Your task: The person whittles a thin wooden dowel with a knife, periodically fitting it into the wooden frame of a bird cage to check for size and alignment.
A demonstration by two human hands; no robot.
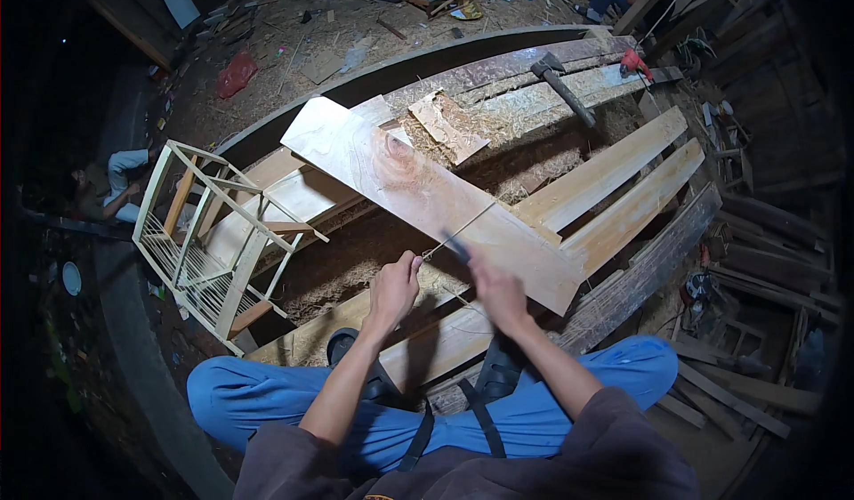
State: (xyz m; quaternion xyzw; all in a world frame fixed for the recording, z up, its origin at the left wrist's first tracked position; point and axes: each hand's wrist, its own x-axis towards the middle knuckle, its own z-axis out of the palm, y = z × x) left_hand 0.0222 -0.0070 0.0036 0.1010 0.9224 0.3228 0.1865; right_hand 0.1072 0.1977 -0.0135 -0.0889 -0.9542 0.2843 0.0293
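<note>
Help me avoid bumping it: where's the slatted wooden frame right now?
In the head view, the slatted wooden frame is on the left side, just beyond the left knee, near the upper-left end of the wide pale board.

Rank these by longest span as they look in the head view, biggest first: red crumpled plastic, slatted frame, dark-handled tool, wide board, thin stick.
1. Wide board
2. Slatted frame
3. Dark-handled tool and thin stick: too alike to rank; the tool lies farther off
4. Red crumpled plastic
</note>
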